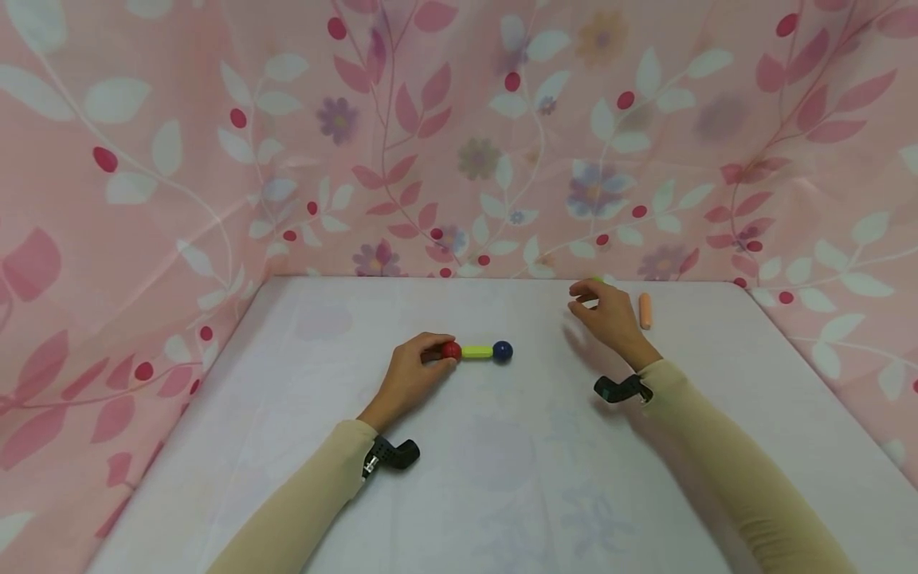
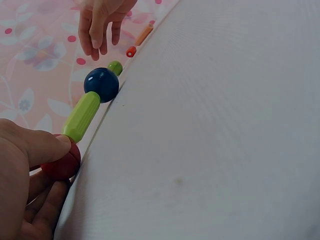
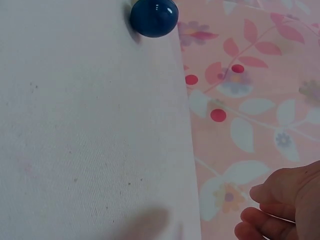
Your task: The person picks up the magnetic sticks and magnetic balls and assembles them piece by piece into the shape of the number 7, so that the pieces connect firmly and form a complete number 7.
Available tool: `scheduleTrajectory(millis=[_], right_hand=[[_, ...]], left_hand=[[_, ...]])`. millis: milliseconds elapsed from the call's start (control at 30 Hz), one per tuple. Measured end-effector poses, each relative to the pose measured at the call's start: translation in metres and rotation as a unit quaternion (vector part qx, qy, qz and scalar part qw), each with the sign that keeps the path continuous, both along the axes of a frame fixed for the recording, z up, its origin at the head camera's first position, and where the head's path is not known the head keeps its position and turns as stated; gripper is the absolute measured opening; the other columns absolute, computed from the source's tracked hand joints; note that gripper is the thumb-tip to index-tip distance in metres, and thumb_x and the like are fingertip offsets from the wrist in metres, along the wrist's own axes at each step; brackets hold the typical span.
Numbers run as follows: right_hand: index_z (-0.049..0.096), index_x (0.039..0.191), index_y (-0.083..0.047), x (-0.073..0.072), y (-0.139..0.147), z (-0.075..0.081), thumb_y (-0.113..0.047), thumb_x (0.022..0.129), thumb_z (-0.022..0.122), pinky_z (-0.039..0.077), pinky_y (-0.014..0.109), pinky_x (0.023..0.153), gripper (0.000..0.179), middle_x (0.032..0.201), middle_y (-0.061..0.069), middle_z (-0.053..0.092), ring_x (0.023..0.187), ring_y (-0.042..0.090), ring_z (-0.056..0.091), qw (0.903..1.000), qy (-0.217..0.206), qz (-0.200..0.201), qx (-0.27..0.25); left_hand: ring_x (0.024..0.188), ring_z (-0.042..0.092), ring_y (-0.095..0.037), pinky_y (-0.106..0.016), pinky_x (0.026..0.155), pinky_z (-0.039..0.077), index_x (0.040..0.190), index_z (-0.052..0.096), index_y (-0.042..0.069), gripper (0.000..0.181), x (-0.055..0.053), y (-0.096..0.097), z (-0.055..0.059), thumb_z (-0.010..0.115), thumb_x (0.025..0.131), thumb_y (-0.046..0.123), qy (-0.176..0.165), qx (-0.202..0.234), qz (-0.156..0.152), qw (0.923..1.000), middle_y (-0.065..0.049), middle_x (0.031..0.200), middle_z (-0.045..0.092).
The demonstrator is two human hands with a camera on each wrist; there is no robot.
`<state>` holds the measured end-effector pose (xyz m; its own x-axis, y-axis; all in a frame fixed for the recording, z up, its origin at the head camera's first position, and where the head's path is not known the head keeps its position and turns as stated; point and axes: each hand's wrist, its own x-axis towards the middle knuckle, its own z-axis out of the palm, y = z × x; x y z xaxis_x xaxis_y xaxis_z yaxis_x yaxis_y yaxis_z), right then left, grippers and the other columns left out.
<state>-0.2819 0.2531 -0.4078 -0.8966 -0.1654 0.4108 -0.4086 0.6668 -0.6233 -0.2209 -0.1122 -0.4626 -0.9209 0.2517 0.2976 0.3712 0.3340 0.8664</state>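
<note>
My left hand (image 1: 416, 368) pinches a red ball (image 1: 451, 351) between thumb and fingers on the white table. A yellow-green ridged stick (image 1: 476, 351) joins that ball to a dark blue ball (image 1: 503, 351), the three lying in a row. In the left wrist view the thumb presses the red ball (image 2: 64, 162) close to the stick's end. To the right, my right hand (image 1: 608, 315) hovers over the table with fingers loosely bent and nothing between them. The right wrist view shows the blue ball (image 3: 154, 17) apart from its fingertips (image 3: 250, 215).
An orange stick (image 1: 645, 311) lies on the table right of my right hand. A green piece (image 1: 598, 279) peeks out behind that hand. Farther along in the left wrist view is a small red-orange piece (image 2: 131, 51). Pink floral cloth (image 1: 459, 143) hangs behind the table (image 1: 502, 478).
</note>
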Motion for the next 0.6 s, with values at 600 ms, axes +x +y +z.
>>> scheduleTrajectory(millis=[600], right_hand=[[0.064,0.125,0.006,-0.001,0.034,0.003,-0.005,0.094,0.073,0.05,0.059,0.097,0.034,0.123,0.028,0.067,0.109,0.045,0.064,0.9956,-0.058,-0.067,0.028]], left_hand=[[0.107,0.07,-0.02,-0.034,0.096,0.055,0.128,0.071,0.001,0.037,0.0,0.0,-0.002,0.078,0.092,0.0,0.013,-0.004,0.004,0.9999,-0.009,0.119,0.07]])
